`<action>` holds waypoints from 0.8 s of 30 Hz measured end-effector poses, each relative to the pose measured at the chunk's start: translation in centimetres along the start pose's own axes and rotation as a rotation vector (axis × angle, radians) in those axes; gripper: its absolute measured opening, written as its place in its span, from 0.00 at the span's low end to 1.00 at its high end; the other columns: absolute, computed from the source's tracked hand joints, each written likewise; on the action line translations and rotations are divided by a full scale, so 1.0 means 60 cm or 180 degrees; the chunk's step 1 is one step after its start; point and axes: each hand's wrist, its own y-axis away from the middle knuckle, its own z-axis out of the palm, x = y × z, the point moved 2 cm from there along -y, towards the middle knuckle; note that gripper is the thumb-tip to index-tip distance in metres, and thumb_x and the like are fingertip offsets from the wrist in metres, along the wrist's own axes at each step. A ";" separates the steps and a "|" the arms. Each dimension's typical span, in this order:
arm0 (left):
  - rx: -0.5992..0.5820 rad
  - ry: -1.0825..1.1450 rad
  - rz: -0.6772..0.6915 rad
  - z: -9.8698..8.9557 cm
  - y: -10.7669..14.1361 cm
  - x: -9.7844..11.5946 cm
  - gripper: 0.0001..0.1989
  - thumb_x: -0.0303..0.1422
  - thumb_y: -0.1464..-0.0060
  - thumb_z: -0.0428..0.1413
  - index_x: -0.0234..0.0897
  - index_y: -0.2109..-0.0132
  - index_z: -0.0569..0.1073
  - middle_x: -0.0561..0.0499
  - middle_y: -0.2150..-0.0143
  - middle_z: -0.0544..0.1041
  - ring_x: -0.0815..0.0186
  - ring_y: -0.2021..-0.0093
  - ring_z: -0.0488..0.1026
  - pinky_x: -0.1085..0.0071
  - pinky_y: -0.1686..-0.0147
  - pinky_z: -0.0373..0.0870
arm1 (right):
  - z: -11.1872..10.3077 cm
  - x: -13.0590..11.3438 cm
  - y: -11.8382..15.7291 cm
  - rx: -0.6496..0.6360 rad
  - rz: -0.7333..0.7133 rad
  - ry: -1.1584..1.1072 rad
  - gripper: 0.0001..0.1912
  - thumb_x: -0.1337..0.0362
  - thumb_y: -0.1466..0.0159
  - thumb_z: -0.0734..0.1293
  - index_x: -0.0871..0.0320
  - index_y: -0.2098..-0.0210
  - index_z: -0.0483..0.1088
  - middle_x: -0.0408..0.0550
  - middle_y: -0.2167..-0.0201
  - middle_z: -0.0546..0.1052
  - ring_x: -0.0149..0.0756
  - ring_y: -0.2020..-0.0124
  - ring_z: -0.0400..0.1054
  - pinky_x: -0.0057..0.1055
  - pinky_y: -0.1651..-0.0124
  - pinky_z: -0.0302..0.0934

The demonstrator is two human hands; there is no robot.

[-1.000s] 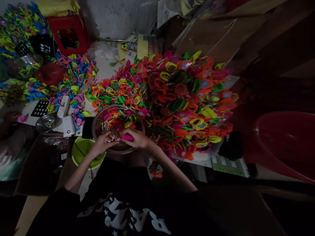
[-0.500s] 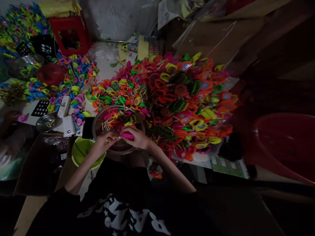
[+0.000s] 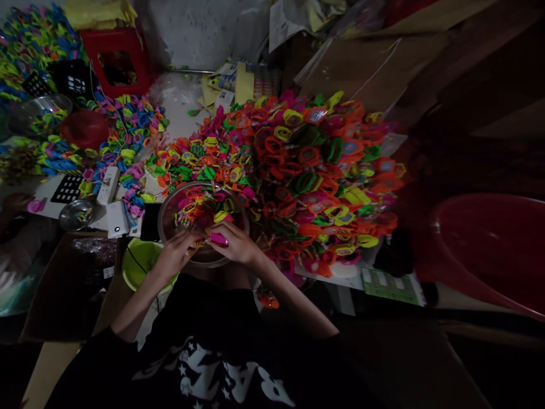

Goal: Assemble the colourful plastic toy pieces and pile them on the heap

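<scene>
Over a metal bowl [image 3: 160,216] in my lap, both hands are close together. My right hand [image 3: 238,243] is closed around a bright pink toy watch [image 3: 219,239]. Between the fingers of my left hand [image 3: 175,254] are thin yellowish, patterned pieces [image 3: 196,245], close to the watch's end; their exact kind is too small and dark to tell. Inside the bowl lie several toy watches [image 3: 200,207] in orange, pink, yellow and green. My fingertips partly hide the join between the two held things.
A large heap of coloured toy watches [image 3: 315,182] covers the table right of the bowl. At left are a lime-green tub [image 3: 138,264], a white power bank [image 3: 116,220], a power strip [image 3: 108,184] and a small metal dish [image 3: 76,216]. Another person's hand [image 3: 17,201] shows at far left.
My left hand has turned slightly, its fingers closing in toward the right hand. The pink watch has tilted a little. The whole view has shifted slightly.
</scene>
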 end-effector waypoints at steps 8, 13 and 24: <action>0.0178 -0.0179 0.0357 0.005 0.004 0.006 0.21 0.19 0.47 0.49 0.37 0.47 0.68 0.45 0.54 0.76 0.61 0.52 0.73 0.63 0.51 0.70 | -0.019 -0.025 0.003 -0.0105 -0.0289 0.0441 0.08 0.65 0.35 0.62 0.58 0.57 0.68 0.52 0.62 0.75 0.38 0.59 0.70 0.33 0.57 0.69; 0.0262 -0.0142 0.0263 0.017 0.009 -0.002 0.20 0.20 0.46 0.50 0.37 0.47 0.68 0.45 0.54 0.77 0.61 0.52 0.73 0.63 0.50 0.70 | -0.017 -0.023 0.003 -0.0218 -0.0220 0.0505 0.08 0.65 0.35 0.61 0.58 0.58 0.69 0.52 0.62 0.75 0.37 0.58 0.70 0.32 0.58 0.68; -0.0334 0.0184 -0.0630 0.043 0.032 -0.044 0.12 0.28 0.45 0.52 0.40 0.54 0.73 0.48 0.56 0.78 0.63 0.56 0.76 0.69 0.56 0.72 | 0.019 0.011 0.006 -0.1334 0.0512 0.0246 0.07 0.64 0.37 0.64 0.60 0.62 0.70 0.50 0.64 0.76 0.35 0.63 0.69 0.28 0.62 0.63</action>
